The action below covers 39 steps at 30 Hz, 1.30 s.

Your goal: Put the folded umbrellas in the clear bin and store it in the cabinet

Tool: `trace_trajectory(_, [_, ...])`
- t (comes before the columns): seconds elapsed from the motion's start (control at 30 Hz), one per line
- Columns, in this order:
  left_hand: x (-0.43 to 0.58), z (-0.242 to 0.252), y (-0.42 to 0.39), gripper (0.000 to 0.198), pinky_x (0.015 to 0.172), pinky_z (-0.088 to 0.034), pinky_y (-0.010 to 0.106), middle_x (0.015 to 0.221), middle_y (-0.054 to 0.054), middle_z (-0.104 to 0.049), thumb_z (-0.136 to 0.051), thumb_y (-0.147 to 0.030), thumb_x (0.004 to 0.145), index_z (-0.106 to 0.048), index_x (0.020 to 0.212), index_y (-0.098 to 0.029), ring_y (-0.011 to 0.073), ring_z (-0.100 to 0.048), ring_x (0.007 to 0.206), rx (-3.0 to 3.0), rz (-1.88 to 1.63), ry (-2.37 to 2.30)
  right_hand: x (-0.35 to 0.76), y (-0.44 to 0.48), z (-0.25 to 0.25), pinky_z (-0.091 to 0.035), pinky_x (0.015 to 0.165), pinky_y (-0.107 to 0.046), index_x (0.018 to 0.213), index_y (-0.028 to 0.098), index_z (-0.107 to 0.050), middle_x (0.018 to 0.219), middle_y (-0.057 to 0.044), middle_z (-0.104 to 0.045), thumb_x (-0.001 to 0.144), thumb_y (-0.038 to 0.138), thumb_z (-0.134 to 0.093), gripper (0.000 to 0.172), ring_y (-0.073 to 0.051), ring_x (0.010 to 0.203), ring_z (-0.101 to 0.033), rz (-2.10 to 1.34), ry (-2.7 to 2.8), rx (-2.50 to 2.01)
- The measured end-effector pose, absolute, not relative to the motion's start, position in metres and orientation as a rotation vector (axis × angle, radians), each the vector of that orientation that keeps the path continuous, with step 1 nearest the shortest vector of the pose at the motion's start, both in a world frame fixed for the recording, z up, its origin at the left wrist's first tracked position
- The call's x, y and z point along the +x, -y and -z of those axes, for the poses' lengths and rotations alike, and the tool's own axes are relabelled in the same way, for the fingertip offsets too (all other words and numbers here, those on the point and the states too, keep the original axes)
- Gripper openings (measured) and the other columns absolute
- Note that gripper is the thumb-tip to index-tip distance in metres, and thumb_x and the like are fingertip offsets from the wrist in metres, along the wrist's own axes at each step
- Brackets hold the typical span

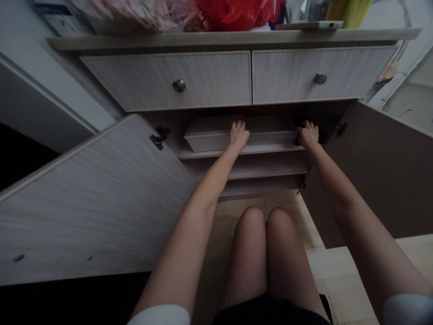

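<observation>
Two pale lidded storage boxes sit side by side on the upper shelf inside the cabinet. My left hand (238, 134) is at the place where the left box (208, 143) meets the right box (272, 138), its fingers curled over the right box's left end. At that box's other end my right hand (308, 134) has its fingers bent round the corner. Both thumbs are mostly hidden. Something dark lies behind my right hand, too dim to make out.
The left cabinet door (111, 198) and right door (375, 171) stand swung outward beside my arms. Lower shelves (267, 168) lie beneath the boxes. Two drawers, including the left drawer (209, 81), are closed above. A red plastic bag (233, 16) rests on the cabinet top.
</observation>
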<state>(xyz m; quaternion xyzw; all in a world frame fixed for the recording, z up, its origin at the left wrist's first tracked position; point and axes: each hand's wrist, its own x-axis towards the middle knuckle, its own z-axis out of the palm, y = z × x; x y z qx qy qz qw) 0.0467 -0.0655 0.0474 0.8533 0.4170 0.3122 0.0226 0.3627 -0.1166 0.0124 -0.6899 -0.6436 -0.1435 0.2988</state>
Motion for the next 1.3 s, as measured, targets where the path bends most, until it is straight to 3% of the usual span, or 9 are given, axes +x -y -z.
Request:
trace_trajectory(0.33, [0.058,-0.05,0.059,0.037,0.12,-0.014,0.056,0.138,0.021,-0.057,-0.046,-0.014,0.087,-0.076,0.109,-0.009,0.0367,-0.035,0.14,2.757,-0.749,-1.536,0.357,0.12,-0.029,-0.034,0.095,-0.049,0.107,0.013,-0.075,0.131,-0.018,-0.056,0.098,0.021,-0.039,0.038,-0.034,0.117,-0.045,0.548,1.88,-2.083])
trace_trajectory(0.67, [0.04,-0.065,0.093,0.024,0.113,-0.024,0.058,0.127,0.017,-0.06,-0.052,-0.026,0.095,-0.074,0.093,-0.016,0.0354,-0.042,0.128,2.778,-0.904,-1.492,0.361,0.161,-0.044,-0.033,0.096,-0.047,0.111,0.018,-0.072,0.136,-0.015,-0.052,0.102,0.032,-0.038,0.038,-0.033,0.118,-0.042,0.662,1.829,-2.046])
trace_trajectory(0.87, [0.01,-0.068,0.149,0.016,0.11,-0.028,0.059,0.121,0.014,-0.061,-0.059,-0.029,0.093,-0.073,0.093,-0.02,0.0334,-0.046,0.122,2.896,-1.069,-1.355,0.354,0.23,-0.053,-0.033,0.096,-0.047,0.102,0.02,-0.073,0.134,-0.013,-0.054,0.099,0.036,-0.047,0.031,-0.034,0.119,-0.043,0.693,1.812,-1.902])
trace_trajectory(1.13, [-0.048,-0.021,0.269,0.015,0.104,-0.033,0.053,0.111,0.011,-0.066,-0.06,-0.03,0.094,-0.073,0.091,-0.024,0.0297,-0.051,0.115,2.972,-1.136,-1.339,0.319,0.366,-0.029,-0.035,0.091,-0.04,0.086,0.024,-0.072,0.119,-0.008,-0.063,0.097,0.031,-0.056,0.02,-0.026,0.107,-0.051,0.771,1.947,-1.656])
trace_trajectory(1.3, [-0.075,0.021,0.323,0.012,0.1,-0.035,0.047,0.104,0.008,-0.068,-0.061,-0.027,0.093,-0.072,0.088,-0.025,0.0267,-0.054,0.108,2.96,-1.128,-1.342,0.295,0.421,-0.004,-0.036,0.091,-0.037,0.086,0.024,-0.07,0.113,-0.008,-0.066,0.095,0.024,-0.058,0.015,-0.024,0.103,-0.054,0.713,2.027,-1.599])
